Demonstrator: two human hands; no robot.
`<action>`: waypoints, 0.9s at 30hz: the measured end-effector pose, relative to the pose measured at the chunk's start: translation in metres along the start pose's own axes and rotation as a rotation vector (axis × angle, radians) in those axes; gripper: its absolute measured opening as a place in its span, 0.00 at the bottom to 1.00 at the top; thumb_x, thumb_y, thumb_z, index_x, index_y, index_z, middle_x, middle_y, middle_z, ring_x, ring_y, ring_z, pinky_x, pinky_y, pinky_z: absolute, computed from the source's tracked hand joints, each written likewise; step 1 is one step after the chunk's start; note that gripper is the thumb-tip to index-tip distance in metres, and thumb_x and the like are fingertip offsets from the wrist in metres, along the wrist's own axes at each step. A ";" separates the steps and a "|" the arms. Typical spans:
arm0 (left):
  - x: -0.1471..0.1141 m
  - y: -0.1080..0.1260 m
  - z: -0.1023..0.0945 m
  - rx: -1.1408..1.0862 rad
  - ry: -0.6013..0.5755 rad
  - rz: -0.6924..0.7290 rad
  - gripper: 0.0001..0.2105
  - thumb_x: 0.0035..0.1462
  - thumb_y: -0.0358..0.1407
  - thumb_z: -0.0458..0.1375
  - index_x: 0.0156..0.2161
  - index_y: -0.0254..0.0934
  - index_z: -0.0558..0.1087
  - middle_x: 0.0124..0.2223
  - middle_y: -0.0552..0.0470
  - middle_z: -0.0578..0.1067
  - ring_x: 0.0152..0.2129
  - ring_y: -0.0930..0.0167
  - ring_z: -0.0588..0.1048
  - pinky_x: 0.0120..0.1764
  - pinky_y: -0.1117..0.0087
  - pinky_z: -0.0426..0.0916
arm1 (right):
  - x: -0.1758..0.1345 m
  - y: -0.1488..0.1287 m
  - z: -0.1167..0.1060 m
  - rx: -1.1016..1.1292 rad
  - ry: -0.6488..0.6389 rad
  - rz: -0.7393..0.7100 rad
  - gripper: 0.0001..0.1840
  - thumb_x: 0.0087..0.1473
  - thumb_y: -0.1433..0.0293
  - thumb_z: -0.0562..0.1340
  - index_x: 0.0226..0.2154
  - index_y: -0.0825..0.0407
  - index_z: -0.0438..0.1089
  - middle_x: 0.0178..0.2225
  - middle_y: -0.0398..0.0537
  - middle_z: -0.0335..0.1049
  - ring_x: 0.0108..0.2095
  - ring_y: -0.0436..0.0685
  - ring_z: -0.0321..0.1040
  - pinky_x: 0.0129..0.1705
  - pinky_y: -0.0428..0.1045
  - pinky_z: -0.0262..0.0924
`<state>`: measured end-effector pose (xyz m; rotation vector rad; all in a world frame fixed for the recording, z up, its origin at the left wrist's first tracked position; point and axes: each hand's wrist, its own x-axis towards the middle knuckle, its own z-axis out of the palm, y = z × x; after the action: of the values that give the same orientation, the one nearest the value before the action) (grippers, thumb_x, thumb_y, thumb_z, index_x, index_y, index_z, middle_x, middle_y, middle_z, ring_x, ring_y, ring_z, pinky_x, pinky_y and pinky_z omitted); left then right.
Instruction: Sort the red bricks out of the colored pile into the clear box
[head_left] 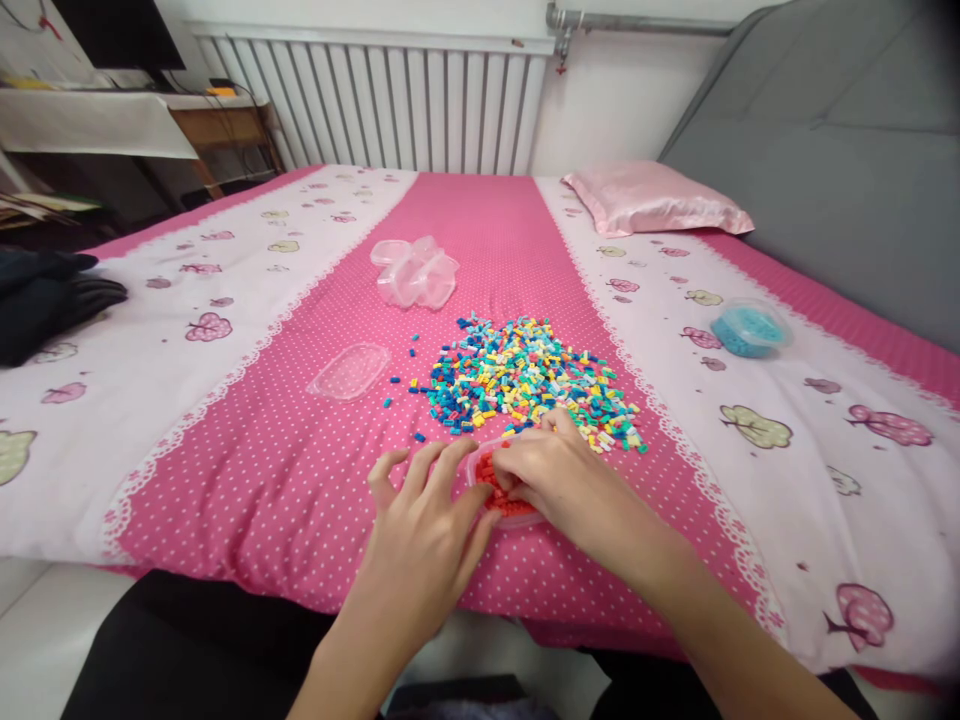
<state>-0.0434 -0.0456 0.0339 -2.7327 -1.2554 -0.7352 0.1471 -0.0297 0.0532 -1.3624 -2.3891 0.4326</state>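
A clear plastic container [536, 519] with small red toy bricks [504, 507] in it stands near the bed's front edge. My left hand [424, 520] is at its left side, fingers spread, with the thumb reaching to the red bricks. Over the container's right part, my right hand [551, 470] has its fingers curled down among the bricks. Its fingertips are partly hidden, so what they pinch cannot be made out. Just beyond both hands lies a wide pile of blue, yellow, green, white and pink bricks [525, 370], with several strays to its left.
A clear lid [350, 371] lies flat left of the pile, and stacked clear containers [417, 275] sit farther back. To the right is a tub of light blue bricks [750, 330]. A pink pillow [656, 197] and a dark cloth item [52, 300] also lie on the bed [247, 500].
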 end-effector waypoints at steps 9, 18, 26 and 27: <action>-0.001 -0.001 0.003 -0.017 0.030 0.036 0.13 0.70 0.37 0.49 0.45 0.45 0.78 0.58 0.45 0.72 0.53 0.58 0.69 0.55 0.49 0.49 | 0.001 0.001 0.002 0.031 0.037 -0.041 0.15 0.60 0.79 0.63 0.24 0.51 0.65 0.24 0.36 0.69 0.27 0.50 0.59 0.41 0.51 0.42; -0.002 -0.001 0.005 -0.015 -0.008 0.029 0.13 0.70 0.39 0.50 0.41 0.44 0.78 0.59 0.46 0.72 0.55 0.57 0.67 0.57 0.47 0.48 | -0.006 0.010 -0.002 -0.016 0.038 0.016 0.16 0.62 0.78 0.60 0.24 0.51 0.64 0.25 0.38 0.69 0.29 0.52 0.58 0.41 0.51 0.43; 0.000 -0.001 0.005 -0.010 0.011 0.027 0.14 0.70 0.40 0.49 0.44 0.44 0.78 0.59 0.46 0.72 0.54 0.57 0.68 0.57 0.48 0.48 | -0.007 0.004 0.000 0.019 0.052 -0.045 0.12 0.65 0.76 0.60 0.29 0.50 0.67 0.29 0.38 0.72 0.32 0.52 0.64 0.44 0.52 0.42; -0.001 -0.001 0.005 -0.009 0.017 0.027 0.14 0.70 0.40 0.49 0.45 0.44 0.78 0.59 0.46 0.72 0.54 0.57 0.68 0.57 0.48 0.48 | -0.006 0.003 0.001 0.028 0.051 -0.051 0.12 0.65 0.76 0.60 0.29 0.50 0.67 0.30 0.38 0.73 0.32 0.52 0.65 0.44 0.52 0.42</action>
<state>-0.0421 -0.0441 0.0287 -2.7389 -1.2119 -0.7626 0.1517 -0.0341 0.0504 -1.2821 -2.3617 0.4114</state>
